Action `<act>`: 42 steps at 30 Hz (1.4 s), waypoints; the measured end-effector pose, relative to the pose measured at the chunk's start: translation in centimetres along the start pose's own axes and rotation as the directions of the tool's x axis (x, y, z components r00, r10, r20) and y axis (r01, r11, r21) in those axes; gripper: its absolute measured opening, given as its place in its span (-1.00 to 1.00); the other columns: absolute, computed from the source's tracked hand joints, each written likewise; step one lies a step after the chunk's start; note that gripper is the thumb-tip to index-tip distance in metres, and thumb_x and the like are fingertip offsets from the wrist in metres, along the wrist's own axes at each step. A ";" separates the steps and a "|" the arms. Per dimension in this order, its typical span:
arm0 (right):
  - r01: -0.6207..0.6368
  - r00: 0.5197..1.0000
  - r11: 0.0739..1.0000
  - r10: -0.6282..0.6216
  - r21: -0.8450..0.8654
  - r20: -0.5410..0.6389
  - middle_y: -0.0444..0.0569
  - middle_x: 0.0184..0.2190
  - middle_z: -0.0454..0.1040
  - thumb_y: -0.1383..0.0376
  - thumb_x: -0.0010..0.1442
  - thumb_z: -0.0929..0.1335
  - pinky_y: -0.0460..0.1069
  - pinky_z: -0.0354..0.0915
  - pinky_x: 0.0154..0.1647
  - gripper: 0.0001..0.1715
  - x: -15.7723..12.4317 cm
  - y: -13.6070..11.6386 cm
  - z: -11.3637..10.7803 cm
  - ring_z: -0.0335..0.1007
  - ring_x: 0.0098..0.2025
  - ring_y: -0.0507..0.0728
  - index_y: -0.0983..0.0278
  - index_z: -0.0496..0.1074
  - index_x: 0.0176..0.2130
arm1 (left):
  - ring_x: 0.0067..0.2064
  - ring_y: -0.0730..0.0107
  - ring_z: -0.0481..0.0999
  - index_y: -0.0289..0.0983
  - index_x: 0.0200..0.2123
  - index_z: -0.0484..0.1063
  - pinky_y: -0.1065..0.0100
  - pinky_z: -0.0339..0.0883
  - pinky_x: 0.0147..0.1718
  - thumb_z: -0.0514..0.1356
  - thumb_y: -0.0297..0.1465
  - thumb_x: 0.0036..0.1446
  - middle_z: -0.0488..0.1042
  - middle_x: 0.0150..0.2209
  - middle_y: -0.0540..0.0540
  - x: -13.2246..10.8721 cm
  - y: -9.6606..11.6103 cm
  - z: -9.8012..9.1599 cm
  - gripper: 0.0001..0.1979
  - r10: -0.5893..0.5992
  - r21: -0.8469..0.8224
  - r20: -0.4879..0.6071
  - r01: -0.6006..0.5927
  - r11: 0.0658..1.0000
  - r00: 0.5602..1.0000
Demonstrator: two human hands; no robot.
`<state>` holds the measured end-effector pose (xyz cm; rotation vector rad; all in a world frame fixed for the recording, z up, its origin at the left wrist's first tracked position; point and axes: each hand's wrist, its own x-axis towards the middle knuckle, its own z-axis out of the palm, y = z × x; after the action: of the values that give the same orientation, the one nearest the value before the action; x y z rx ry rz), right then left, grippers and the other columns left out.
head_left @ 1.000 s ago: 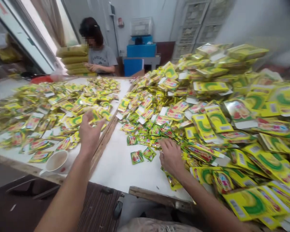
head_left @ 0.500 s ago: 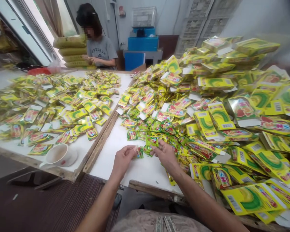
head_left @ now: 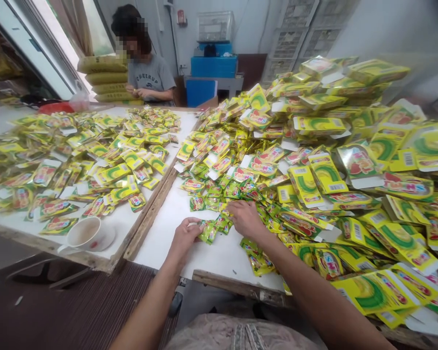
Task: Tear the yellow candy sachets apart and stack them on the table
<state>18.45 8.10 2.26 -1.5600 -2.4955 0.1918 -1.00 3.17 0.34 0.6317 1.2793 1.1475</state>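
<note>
My left hand [head_left: 183,237] pinches a small green candy packet [head_left: 207,232] between thumb and fingers, just above the white tabletop [head_left: 160,245]. To its right, my right hand [head_left: 246,219] reaches down at the near edge of a heap of green candy packets [head_left: 215,190]. Its fingers are bent together, and the fingertips are partly hidden, so what they hold cannot be made out. Another green packet [head_left: 224,223] lies between the two hands, by the right fingertips. More loose packets [head_left: 257,257] lie under my right forearm.
Yellow printed boxes [head_left: 326,172] are piled high on the right. A second table on the left bears more yellow boxes [head_left: 113,173] and a white cup [head_left: 83,234] near its corner. Wooden edging [head_left: 151,211] runs between the tables. A person [head_left: 149,78] stands at the far side.
My left hand has turned its packet to show more of it. The right hand has moved slightly up and away, its fingers now curled down over the packets.
</note>
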 end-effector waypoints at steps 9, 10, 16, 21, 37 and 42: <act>0.004 1.000 0.989 -0.005 -0.148 -0.003 0.09 -0.17 0.49 0.42 0.17 0.21 0.03 0.10 -0.19 -0.72 0.5 -0.8 1.3 0.32 -0.15 0.21 0.30 0.42 -0.17 | -0.45 0.45 0.46 -0.32 -0.25 0.45 0.45 0.27 -0.45 0.35 -0.44 -0.34 0.52 -0.45 -0.03 -0.1 -0.6 0.0 -0.56 0.020 -0.111 -0.006 -0.021 0.994 1.000; -0.003 1.000 0.988 0.004 -0.152 0.006 0.09 -0.24 0.51 0.47 0.16 0.19 0.02 0.11 -0.20 -0.71 0.7 -0.8 1.2 0.33 -0.19 0.20 0.31 0.44 -0.22 | -0.46 0.46 0.46 -0.31 -0.29 0.45 0.46 0.26 -0.45 0.35 -0.44 -0.34 0.51 -0.47 0.00 -0.1 -0.7 -0.1 -0.59 0.031 -0.118 -0.021 -0.033 0.992 0.999; -0.137 0.958 0.936 0.208 0.325 -0.196 0.09 -0.25 0.52 0.39 0.16 0.16 0.06 0.25 -0.18 -0.61 0.1 -0.7 0.8 0.39 -0.21 0.19 0.29 0.39 -0.06 | -0.52 0.53 0.38 -0.29 -0.45 0.39 0.50 0.20 -0.48 0.36 -0.46 -0.39 0.40 -0.61 0.10 -0.1 -1.1 -0.4 -0.69 0.060 -0.100 -0.098 -0.070 0.993 0.993; -0.238 0.940 0.326 0.314 0.915 0.133 -0.03 -0.37 0.52 0.17 0.03 0.30 0.02 0.38 -0.40 -0.67 -1.5 -2.6 2.1 0.43 -0.35 0.13 0.25 0.40 -0.19 | -0.53 0.57 0.35 -0.32 -0.49 0.43 0.51 0.20 -0.49 0.33 -0.36 -0.25 0.42 -0.58 0.06 -1.0 -0.6 0.8 -0.79 0.046 -0.129 -0.021 -0.048 0.990 0.999; -0.273 0.833 0.126 0.528 0.954 0.168 -0.19 -0.57 0.30 0.04 -0.15 0.42 -0.08 0.26 -0.57 -0.60 -4.1 -3.2 1.9 0.26 -0.52 0.03 0.24 0.26 -0.43 | -0.48 0.54 0.40 -0.32 -0.46 0.38 0.48 0.26 -0.43 0.39 -0.37 -0.28 0.45 -0.54 0.04 -1.7 -1.5 4.1 -0.71 0.164 -0.083 0.006 -0.163 0.983 0.986; -0.207 0.884 0.422 0.467 0.883 -0.016 -0.21 -0.60 0.28 0.13 0.00 0.36 -0.11 0.18 -0.51 -0.75 -5.5 -2.1 1.0 0.17 -0.53 -0.01 0.27 0.35 -0.42 | -0.46 0.52 0.42 -0.32 -0.51 0.35 0.48 0.28 -0.43 0.42 -0.40 -0.38 0.43 -0.53 0.06 -1.8 -1.0 5.7 -0.67 0.126 -0.034 0.063 -0.124 0.992 0.990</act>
<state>18.73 2.18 1.25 -1.4154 -1.3672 1.0534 4.89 2.46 1.51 0.7296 1.1789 1.2368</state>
